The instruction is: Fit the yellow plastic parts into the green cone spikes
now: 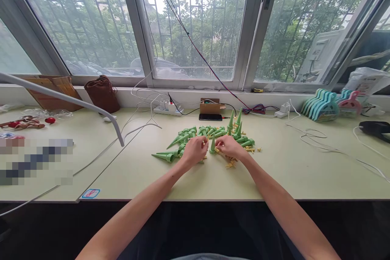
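My left hand [196,149] is closed in a pinch just left of an upright green plastic spike [212,145]. A speck of yellow shows at its fingertips, too small to make out. To the right of that spike, my right hand [229,146] is also closed, its fingertips close to the spike's base; what they hold is hidden. Several more green spikes [166,157] lie in a pile behind and left of my hands. A few green spikes [230,122] stand upright at the back right. Small yellow plastic pieces [231,163] are scattered under and beside my right hand.
A black phone [210,117] lies behind the pile, before a small cardboard box [209,107]. Cables [317,136] run over the table at right, near teal hangers [321,105]. A grey curved arm [117,130] reaches in from the left. A brown pouch [102,95] stands by the window.
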A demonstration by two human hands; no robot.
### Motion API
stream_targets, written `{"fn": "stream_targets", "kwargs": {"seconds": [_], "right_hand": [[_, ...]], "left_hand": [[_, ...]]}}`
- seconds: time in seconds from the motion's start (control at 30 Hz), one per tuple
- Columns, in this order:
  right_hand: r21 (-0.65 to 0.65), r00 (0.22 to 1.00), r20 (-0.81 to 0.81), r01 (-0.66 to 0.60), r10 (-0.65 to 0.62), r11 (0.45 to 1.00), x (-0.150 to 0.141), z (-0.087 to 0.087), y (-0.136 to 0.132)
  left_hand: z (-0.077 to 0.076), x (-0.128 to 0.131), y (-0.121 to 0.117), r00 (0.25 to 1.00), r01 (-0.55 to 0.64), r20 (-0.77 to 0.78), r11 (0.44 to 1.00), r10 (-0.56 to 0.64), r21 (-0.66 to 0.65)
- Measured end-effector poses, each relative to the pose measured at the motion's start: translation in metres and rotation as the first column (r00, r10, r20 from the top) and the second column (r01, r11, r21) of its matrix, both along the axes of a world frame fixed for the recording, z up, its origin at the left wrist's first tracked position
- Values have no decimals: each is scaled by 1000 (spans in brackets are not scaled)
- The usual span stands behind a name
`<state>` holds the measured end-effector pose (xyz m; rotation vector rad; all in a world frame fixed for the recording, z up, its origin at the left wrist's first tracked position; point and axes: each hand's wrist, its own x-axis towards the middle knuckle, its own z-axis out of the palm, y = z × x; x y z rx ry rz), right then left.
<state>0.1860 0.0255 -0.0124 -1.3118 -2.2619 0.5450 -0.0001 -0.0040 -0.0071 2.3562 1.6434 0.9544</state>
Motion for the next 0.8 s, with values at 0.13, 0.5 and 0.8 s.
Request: {"fn": "stream_targets", "kwargs": {"seconds": [0.13, 0.5, 0.8], "right_hand": [[-24, 998, -31, -48, 48, 999, 3, -2, 2], [-54, 994, -23, -106, 105, 993, 6, -5, 5], [-121, 995, -15, -102, 101, 987, 7, 0, 1]], "left_hand": [[0, 0, 0, 1000, 6, 9, 1000, -6, -1], [2, 1, -1, 1000, 5, 0, 1000, -5, -14], [3, 1, -1, 1000, -10, -21, 1000, 10, -20]]}}
